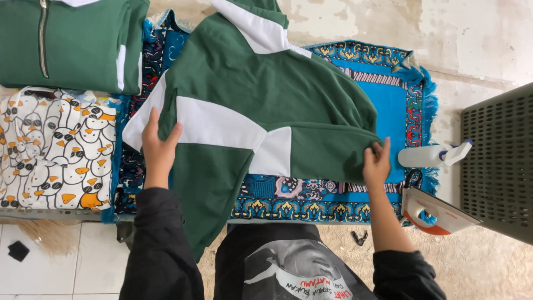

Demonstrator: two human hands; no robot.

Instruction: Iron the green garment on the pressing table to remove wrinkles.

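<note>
A green jacket with white panels [266,94] lies spread over a blue patterned mat [388,94]. My left hand [158,144] grips a fold of the jacket's left edge, where green cloth meets a white panel. My right hand [377,164] presses on the jacket's right edge, fingers pinching the green cloth. One green part [208,194] hangs down over the mat's front edge towards me.
A folded green zip jacket [66,41] lies at the top left, above a white cloth printed with penguins [55,150]. At the right stand a white spray bottle [430,155], a white and orange iron [438,211] and a grey perforated basket [499,161].
</note>
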